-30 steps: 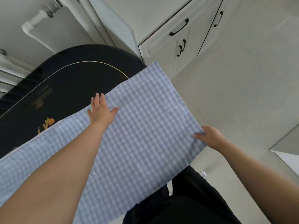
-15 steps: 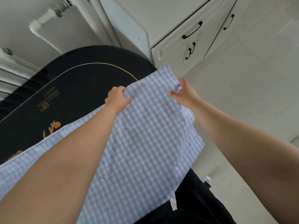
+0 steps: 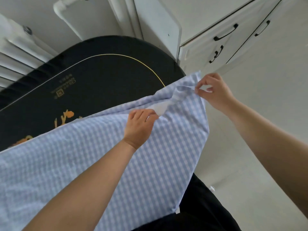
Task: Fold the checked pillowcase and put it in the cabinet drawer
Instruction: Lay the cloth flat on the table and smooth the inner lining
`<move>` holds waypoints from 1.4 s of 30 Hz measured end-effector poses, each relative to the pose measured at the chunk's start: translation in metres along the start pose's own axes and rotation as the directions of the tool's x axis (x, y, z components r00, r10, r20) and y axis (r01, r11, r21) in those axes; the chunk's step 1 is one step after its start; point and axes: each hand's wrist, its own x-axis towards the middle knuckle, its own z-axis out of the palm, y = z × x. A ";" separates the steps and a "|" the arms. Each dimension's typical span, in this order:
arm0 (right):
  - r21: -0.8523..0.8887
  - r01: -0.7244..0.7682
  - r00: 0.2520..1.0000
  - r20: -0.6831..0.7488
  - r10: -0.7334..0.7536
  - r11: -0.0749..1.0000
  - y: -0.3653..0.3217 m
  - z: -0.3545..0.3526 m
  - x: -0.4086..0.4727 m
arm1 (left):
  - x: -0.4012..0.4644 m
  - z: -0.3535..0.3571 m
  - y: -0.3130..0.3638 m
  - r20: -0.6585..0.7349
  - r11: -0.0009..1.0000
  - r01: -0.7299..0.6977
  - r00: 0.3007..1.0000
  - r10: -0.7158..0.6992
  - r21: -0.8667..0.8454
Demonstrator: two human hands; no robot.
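Note:
The blue-and-white checked pillowcase (image 3: 86, 157) lies spread across the near part of a black table (image 3: 93, 80), its right end hanging past the table edge. My left hand (image 3: 140, 125) pinches the far edge of the cloth, where a white inner flap shows. My right hand (image 3: 215, 90) pinches the far right corner and lifts it, so the cloth is creased between both hands. The white cabinet (image 3: 233, 35) with black drawer handles stands at the upper right, and its drawers are shut.
A white radiator (image 3: 15, 52) and a pipe (image 3: 66, 17) run along the wall behind the table. Pale floor tiles (image 3: 258, 130) spread out to the right. My dark trousers (image 3: 200, 214) show at the bottom.
My right hand left the near right corner and went to the far right corner. Both hands, flat or loose before, now pinch the far edge and lift it.

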 end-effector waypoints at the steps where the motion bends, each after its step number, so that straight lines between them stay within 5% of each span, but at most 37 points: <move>1: -0.055 0.053 0.998 0.040 -0.051 0.997 0.002 0.002 -0.009 | -0.003 0.000 0.002 0.053 0.999 0.023 0.998 -0.022 -0.024; 3: -0.181 0.128 0.989 0.099 -0.112 0.975 0.000 0.004 -0.022 | -0.005 -0.002 0.008 0.268 0.985 0.154 0.955 -0.129 -0.074; 5: -0.180 0.105 0.989 0.118 -0.084 0.978 -0.008 0.008 -0.021 | -0.004 -0.005 0.018 0.485 0.937 0.338 0.836 -0.256 -0.088; 7: -0.018 -0.050 0.985 0.162 0.052 0.999 -0.023 0.014 -0.010 | 0.001 -0.005 0.026 0.549 0.855 0.513 0.736 -0.397 -0.070; 9: -0.048 -0.143 0.955 0.256 0.151 0.989 -0.031 0.021 0.004 | 0.007 -0.006 0.028 0.571 0.840 0.540 0.674 -0.469 0.053; 12: -0.548 -0.019 0.871 0.402 0.283 0.836 -0.028 0.033 0.013 | 0.012 -0.009 0.025 0.515 0.911 0.386 0.756 -0.404 0.147; 15: -0.765 0.024 0.875 0.327 0.356 0.644 -0.016 0.044 0.009 | 0.008 -0.012 0.023 0.572 0.935 0.353 0.773 -0.272 -0.032; 19: -0.744 -0.009 0.937 0.227 0.264 0.669 0.004 0.050 -0.004 | 0.000 -0.017 0.022 0.547 0.842 0.528 0.740 -0.392 -0.111; 23: -0.702 0.141 0.985 0.167 -0.031 0.698 0.031 0.055 -0.017 | 0.006 -0.013 0.006 0.514 0.865 0.454 0.700 -0.496 0.216; 25: -0.696 0.290 0.954 0.155 -0.257 0.657 0.039 0.053 -0.023 | 0.011 -0.008 -0.004 0.564 0.884 0.400 0.683 -0.464 0.244; 28: -0.578 0.597 0.764 0.196 -0.615 0.557 0.042 0.038 -0.032 | 0.018 -0.005 -0.011 0.596 0.888 0.439 0.680 -0.426 0.135; 30: -0.441 0.634 0.773 0.336 -0.538 0.635 0.026 0.030 -0.039 | 0.020 -0.009 -0.008 0.567 0.888 0.457 0.717 -0.406 0.057; 32: -0.509 0.389 0.893 0.413 -0.179 0.768 0.001 0.029 -0.035 | 0.013 -0.013 0.001 0.576 0.905 0.421 0.728 -0.373 0.055; 35: -0.461 -0.068 0.981 0.132 0.144 0.885 -0.011 0.036 0.005 | -0.007 -0.019 0.015 0.670 0.906 0.423 0.666 -0.329 0.024; 38: -0.042 -0.414 0.904 -0.139 0.405 0.909 -0.011 0.032 0.057 | -0.018 -0.018 0.020 0.658 0.808 0.585 0.638 -0.400 -0.076; 42: 0.119 -0.614 0.783 -0.036 0.621 0.780 -0.003 0.033 0.083 | -0.008 -0.007 0.003 0.547 0.644 0.755 0.490 -0.679 0.121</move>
